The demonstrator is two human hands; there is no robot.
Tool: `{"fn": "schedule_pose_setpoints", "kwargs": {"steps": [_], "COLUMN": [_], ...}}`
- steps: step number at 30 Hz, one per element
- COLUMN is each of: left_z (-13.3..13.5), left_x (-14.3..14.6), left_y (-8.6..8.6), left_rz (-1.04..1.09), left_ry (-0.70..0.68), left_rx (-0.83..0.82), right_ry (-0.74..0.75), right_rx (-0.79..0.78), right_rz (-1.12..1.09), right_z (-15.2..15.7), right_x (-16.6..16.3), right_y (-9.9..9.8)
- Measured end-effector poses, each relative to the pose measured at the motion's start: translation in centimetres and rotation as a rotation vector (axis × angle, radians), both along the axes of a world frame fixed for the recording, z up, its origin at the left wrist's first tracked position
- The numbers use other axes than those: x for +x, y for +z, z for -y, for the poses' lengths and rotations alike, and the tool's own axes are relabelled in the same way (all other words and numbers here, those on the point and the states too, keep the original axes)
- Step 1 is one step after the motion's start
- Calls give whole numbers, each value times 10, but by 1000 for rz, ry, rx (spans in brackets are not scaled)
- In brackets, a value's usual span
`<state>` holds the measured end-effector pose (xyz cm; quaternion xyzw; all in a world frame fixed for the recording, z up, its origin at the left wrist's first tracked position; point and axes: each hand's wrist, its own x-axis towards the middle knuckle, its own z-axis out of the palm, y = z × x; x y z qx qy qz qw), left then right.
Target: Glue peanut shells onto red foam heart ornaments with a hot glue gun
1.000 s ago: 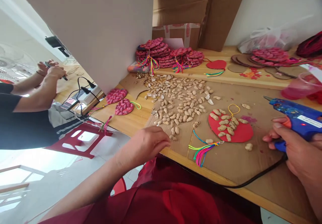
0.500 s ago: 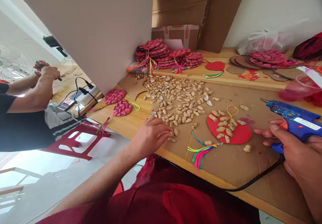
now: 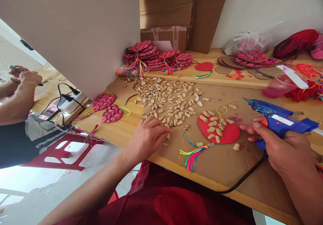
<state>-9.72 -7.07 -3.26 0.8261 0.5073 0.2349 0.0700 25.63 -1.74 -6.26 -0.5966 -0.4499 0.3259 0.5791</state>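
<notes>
My right hand (image 3: 285, 147) grips a blue hot glue gun (image 3: 280, 117), its nozzle pointing left and its black cord trailing toward the table's front edge. Left of it lies a red heart-shaped piece (image 3: 230, 134) with several peanuts (image 3: 212, 124) on its left part. A yellow loop is at the heart's top and a multicoloured tassel (image 3: 193, 157) at its lower tip. My left hand (image 3: 150, 135) rests at the near edge of a pile of loose peanuts (image 3: 174, 100), thumb and fingers curled close together. Whatever lies between those fingertips is hidden.
Finished pink peanut hearts (image 3: 112, 113) lie at the left, with more stacked (image 3: 153, 58) on the back ledge. A pink plastic cup (image 3: 280, 85) stands at the back right. Beyond the grey partition (image 3: 70, 33), another person's hands (image 3: 27, 76) work near a power strip.
The view has shifted, so the whole table appears farther left. My left hand stays by the peanuts, with little movement. The glue gun remains in my right hand beside the red heart.
</notes>
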Motion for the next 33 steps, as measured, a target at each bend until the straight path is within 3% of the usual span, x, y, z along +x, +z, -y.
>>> {"fn": "schedule_pose_setpoints", "kwargs": {"steps": [10,16,24,33], "left_z": [-52,-70,-86,-101], "left_x": [35,39,36,45], "left_y": [7,15,17,18], "left_rz": [-255,-341,-444,-310], "left_ry": [-331,-529,-778,-840], "left_rx": [116,72,175,209], "right_ry": [59,51,15,6], "right_rx": [-5,-64,-98,-111], "right_rz": [25,11,-3,44], "right_z": [2,4,7,8], "right_x": [2,0,-2,-3], "right_y": [-4,-1,2,5]}}
